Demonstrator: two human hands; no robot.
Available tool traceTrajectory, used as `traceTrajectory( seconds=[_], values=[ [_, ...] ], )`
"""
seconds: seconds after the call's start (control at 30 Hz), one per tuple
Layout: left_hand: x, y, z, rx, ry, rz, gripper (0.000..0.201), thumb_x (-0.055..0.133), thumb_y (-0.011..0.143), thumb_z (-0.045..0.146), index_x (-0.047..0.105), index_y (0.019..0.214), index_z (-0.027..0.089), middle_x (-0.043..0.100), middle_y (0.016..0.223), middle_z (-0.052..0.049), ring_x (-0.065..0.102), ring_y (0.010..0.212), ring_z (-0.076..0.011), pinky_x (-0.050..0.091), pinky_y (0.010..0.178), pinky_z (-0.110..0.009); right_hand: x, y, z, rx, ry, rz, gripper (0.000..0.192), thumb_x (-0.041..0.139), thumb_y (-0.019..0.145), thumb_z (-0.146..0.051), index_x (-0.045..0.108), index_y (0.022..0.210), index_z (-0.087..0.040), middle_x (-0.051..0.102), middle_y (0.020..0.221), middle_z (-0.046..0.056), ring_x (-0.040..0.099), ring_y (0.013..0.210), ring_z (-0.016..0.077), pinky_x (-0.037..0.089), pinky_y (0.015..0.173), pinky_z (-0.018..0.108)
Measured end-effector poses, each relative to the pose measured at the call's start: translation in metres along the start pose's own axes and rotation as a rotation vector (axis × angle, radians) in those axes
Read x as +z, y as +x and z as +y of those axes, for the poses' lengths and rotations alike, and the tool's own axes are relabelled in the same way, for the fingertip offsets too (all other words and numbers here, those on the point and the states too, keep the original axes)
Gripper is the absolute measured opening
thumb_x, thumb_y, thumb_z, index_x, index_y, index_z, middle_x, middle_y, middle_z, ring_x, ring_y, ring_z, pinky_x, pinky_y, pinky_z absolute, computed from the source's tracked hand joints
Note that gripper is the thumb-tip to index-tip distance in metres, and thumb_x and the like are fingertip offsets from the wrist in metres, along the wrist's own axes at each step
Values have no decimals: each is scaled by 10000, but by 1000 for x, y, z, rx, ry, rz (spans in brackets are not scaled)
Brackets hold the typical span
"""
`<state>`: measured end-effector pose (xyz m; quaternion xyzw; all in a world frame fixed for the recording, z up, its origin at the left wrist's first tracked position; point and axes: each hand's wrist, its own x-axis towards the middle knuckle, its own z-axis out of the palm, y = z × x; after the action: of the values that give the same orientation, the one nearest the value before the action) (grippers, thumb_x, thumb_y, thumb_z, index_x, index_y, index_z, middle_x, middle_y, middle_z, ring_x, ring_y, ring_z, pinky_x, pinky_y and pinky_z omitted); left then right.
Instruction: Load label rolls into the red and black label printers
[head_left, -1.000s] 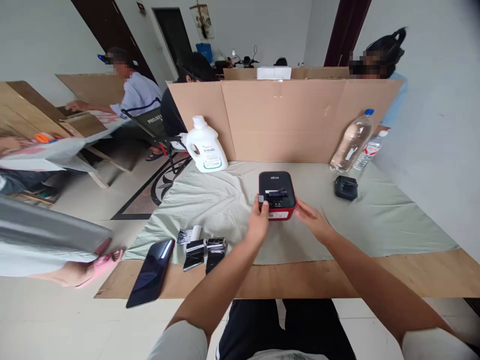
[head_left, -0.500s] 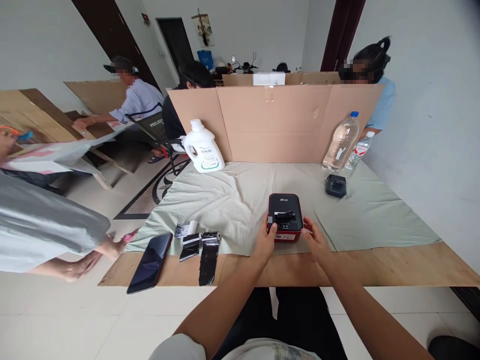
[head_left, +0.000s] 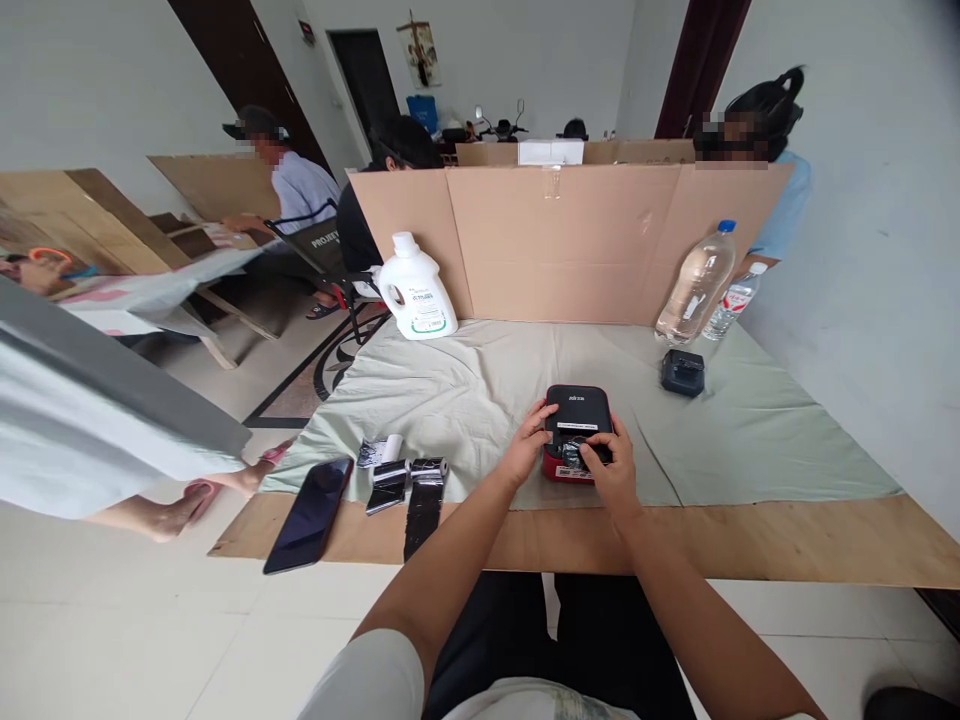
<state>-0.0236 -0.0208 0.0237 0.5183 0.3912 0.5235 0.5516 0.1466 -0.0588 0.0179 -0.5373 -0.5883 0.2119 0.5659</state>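
A small box-shaped device (head_left: 579, 400), black on top with red sides and looking like a portable printer, rests on the cloth in front of me. My left hand (head_left: 526, 445) grips its left side, fingertips lying over the top edge. Over the device's front part, my right hand (head_left: 616, 465) pinches a crumpled piece of shiny black film (head_left: 571, 452). The fingers partly cover this film. A white strip (head_left: 576, 427) shows just behind it. To the left lie rolls of black film (head_left: 427, 470) and a dark smartphone (head_left: 309, 517).
A white jug (head_left: 421, 290) stands at the back left. At the back right are a large clear bottle (head_left: 696, 290), a smaller bottle (head_left: 733, 305) and a black box (head_left: 682, 372). A cardboard screen (head_left: 555, 245) closes the far side. Other people sit around.
My right hand has come from beside the device onto its front and now pinches black film. My left hand has moved up its left side. The view has shifted slightly.
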Motion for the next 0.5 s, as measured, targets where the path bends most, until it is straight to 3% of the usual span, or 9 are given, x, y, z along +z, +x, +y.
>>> traceTrajectory(
  seconds=[0.2,0.5],
  values=[
    [1,2,-9,15,-51,-4,511,515,667,180,645,1156,249,308,1517,17,213,1424,-249,228,1146,-369,10,-14,11,18,79,79,401,578,814,-405,516,1164,-218,394,1434,122,385,1322,254,309,1095,489],
    [3,4,-16,35,-37,26,508,488,627,165,651,1099,250,327,1494,31,239,1407,-245,279,1116,-348,16,-16,14,-12,104,141,481,574,812,-401,475,1244,-213,410,1415,133,398,1315,269,309,1101,506]
  ],
)
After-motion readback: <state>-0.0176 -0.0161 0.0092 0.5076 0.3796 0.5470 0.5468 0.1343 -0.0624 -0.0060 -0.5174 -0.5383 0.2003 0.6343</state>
